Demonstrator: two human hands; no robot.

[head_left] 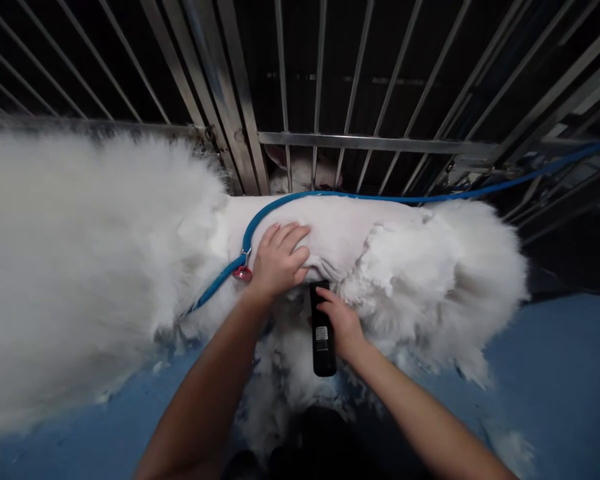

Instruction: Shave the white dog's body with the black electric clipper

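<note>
A white dog with long fluffy fur stretches across the view, its middle clipped down to short coat over pinkish skin [330,230]. My left hand [281,257] lies on this clipped part with its fingers stretched out, just right of a blue rope leash [260,219] with a metal ring and a red tag [242,273]. Wrapped around black hair clippers [323,333] is my right hand [344,323]. The clippers' head end meets the dog's lower side, where the skin is wrinkled; the blade is hidden. To their right, thick uncut fur [425,267] begins.
Behind the dog stand metal cage bars [360,140]. A white animal [307,175] with a pink ear is partly visible behind them. The leash runs off to the upper right. Loose fur tufts [275,387] lie below on the blue floor [560,373].
</note>
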